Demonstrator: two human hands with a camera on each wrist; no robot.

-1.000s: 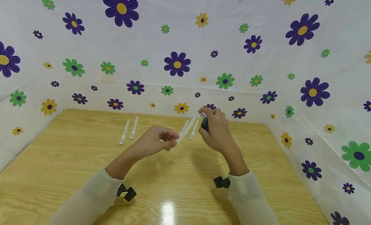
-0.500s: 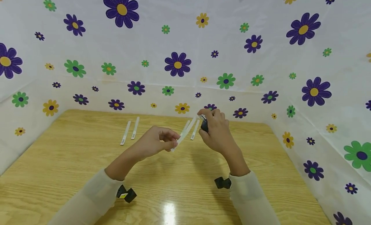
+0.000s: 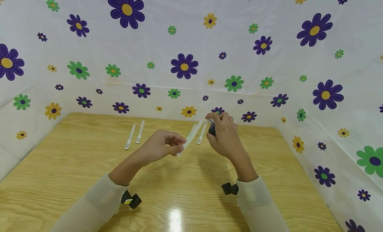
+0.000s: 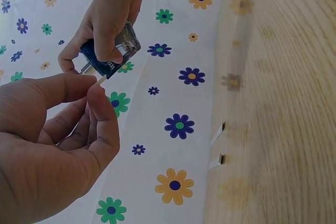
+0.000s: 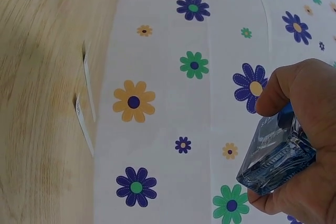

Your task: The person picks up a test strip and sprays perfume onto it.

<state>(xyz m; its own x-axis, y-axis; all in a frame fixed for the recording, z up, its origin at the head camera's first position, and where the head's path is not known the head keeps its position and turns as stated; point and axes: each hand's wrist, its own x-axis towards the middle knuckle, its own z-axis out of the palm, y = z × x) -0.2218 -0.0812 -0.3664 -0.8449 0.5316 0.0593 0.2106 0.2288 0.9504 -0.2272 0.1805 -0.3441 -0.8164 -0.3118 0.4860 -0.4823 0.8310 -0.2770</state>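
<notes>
My left hand (image 3: 161, 144) pinches a narrow white paper test strip (image 3: 193, 134) near its lower end, between thumb and forefinger. The strip slants up and to the right, its far end close to the top of a blue glass perfume bottle (image 5: 275, 153). Gripping that bottle is my right hand (image 3: 224, 134), with the forefinger bent over the spray top and the thumb on the bottle's near side. In the left wrist view the bottle (image 4: 126, 43) is tilted behind the left fingertips. Both hands are raised over the wooden table.
Two labelled paper strips (image 3: 130, 137) lie to the left on the wooden table (image 3: 185, 185). Two more lie at the middle back, one of them a right-hand strip (image 3: 201, 134), the other partly hidden behind the held strip. A flower-patterned white cloth (image 3: 191, 42) walls the back and sides.
Both hands keep their places. The right forefinger dipped slightly on the spray top half a second ago and is a little higher now; the held strip bowed slightly then. The head view shifts slightly.
</notes>
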